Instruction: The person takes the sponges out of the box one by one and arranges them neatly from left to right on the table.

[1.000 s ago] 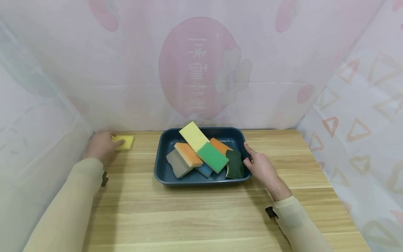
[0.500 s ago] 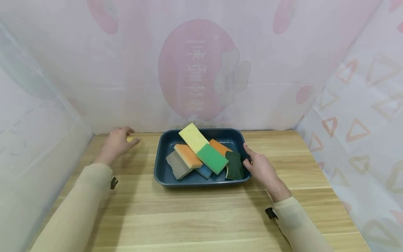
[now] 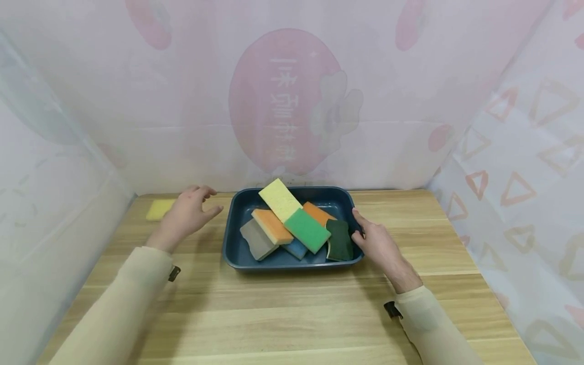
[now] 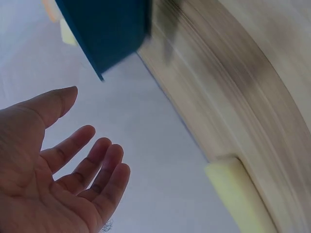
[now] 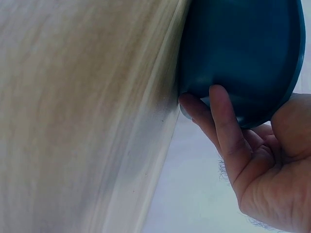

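My left hand (image 3: pixel 184 215) is held over the table between a yellow sponge (image 3: pixel 158 209) and the tray, fingers loosely bent and nothing in them. That sponge lies flat at the back left, partly covered by the hand. My right hand (image 3: pixel 384 247) grips the right end of a dark blue tray (image 3: pixel 235 247), thumb at the rim, fingers against the outer wall (image 5: pixel 233 58). Inside are a pale yellow sponge (image 3: pixel 280 199), a green one (image 3: pixel 307 230), orange ones (image 3: pixel 271 225), a grey one (image 3: pixel 258 241), a dark green one (image 3: pixel 339 240) and a half-hidden blue one (image 3: pixel 297 248).
The wooden table (image 3: pixel 292 314) meets a printed pink-and-white back sheet (image 3: pixel 191 101). More printed sheeting rises on the left (image 3: pixel 55 192) and along the right (image 3: pixel 515 213). The pale yellow sponge sticks out over the tray's back rim.
My left hand has let go of the yellow sponge and moved right, toward the tray, leaving the sponge on the table at the back left. The right hand and tray have stayed put.
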Tool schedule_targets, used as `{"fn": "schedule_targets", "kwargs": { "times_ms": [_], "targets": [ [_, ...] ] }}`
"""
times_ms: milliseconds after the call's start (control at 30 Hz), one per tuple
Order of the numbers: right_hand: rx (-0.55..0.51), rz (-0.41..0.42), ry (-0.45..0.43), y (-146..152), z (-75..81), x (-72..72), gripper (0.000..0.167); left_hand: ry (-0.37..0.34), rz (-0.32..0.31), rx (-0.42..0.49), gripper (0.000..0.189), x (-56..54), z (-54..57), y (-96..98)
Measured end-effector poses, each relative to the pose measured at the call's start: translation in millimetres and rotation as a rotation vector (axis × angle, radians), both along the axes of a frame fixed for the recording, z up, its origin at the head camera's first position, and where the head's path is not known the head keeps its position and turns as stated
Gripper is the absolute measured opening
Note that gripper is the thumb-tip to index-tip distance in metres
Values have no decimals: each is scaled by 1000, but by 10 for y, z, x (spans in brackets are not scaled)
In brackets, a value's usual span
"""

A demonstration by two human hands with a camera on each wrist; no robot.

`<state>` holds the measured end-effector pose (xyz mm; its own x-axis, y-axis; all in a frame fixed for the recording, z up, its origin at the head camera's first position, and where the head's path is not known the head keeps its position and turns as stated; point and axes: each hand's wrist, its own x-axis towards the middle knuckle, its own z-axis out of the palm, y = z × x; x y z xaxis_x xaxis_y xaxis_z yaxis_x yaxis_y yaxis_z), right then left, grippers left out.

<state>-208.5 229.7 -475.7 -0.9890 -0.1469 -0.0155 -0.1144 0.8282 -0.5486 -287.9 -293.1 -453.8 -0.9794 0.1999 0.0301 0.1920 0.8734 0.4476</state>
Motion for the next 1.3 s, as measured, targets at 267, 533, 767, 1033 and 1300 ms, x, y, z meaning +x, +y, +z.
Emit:
{"fn": "schedule_targets", "kwargs": {
  "times_ms": [267,533,767,1033,1300],
  "targets": [
    [-1,-9,-6,18,-9,7,71,45,-77,-42,57,307,308,493],
    [-5,-7,4,25,1,-12,71,161,-162,-107,50,397,378,727],
    [0,-6,-7,27,5,-13,71,194,-318,-145,47,467,387,879],
    [3,-4,4,42,-10,-12,71,342,-617,-209,48,456,334,998],
    [1,-6,1,33,-24,-8,71,397,-803,-303,49,450,290,1075]
  ]
}}
